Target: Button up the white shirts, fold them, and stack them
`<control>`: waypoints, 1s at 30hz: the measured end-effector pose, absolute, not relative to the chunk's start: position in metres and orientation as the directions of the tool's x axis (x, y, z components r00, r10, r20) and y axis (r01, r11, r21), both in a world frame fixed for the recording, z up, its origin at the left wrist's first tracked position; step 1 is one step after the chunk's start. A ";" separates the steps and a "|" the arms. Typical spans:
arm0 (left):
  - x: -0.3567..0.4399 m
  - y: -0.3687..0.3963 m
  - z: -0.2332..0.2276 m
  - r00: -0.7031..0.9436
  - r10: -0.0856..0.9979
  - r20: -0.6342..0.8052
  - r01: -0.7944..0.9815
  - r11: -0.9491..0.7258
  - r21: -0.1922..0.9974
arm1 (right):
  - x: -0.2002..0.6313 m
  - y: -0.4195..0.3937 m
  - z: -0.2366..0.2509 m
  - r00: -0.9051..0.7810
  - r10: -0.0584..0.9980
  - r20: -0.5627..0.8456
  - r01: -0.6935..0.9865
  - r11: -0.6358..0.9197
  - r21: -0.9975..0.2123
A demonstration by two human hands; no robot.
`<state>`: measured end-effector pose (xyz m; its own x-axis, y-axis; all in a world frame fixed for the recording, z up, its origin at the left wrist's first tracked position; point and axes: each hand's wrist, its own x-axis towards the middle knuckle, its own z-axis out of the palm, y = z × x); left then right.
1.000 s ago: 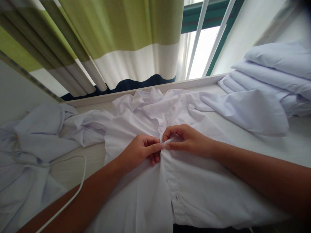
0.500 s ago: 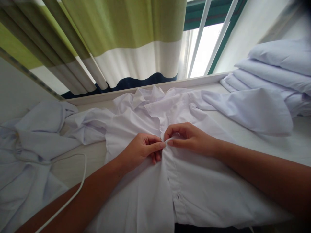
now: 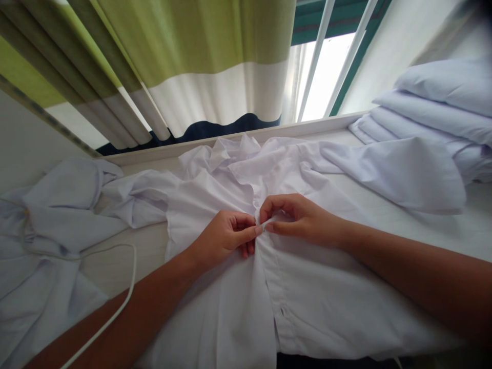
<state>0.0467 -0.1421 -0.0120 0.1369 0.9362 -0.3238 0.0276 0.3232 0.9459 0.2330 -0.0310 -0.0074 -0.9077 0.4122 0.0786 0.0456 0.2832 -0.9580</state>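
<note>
- Pinching the front placket of a white button-up shirt (image 3: pixel 307 287), we bring our left hand (image 3: pixel 225 238) and right hand (image 3: pixel 298 220) together at its middle, fingertips almost touching.
- On the left hand, thumb and forefinger press together on the placket's edge, with the other fingers curled under; the right hand's thumb and forefinger nip a small fold of the same strip, and its other fingers arch above it.
- We cannot tell whether a button sits between the fingers; the fold hides it.
- Spread front-up on the white table (image 3: pixel 476 225), the shirt has its collar (image 3: pixel 230 154) bunched toward the window sill and one sleeve (image 3: pixel 400 171) flung right.
- We judge the cloth light, thin and limp, quick to crease and slide, so the doubled placket offers the firmest hold.
- Nearby lie a crumpled white garment (image 3: pixel 57 215) at left, a white cord (image 3: pixel 115 307) across the left forearm, a stack of folded white cloth (image 3: pixel 434 113) at right, and a striped curtain (image 3: pixel 200 66) behind.
</note>
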 end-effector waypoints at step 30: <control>0.050 -0.145 -0.020 0.094 0.961 -0.260 0.041 0.257 0.965 | 0.232 -0.033 -0.009 -0.889 0.445 0.111 0.067 0.366 -0.928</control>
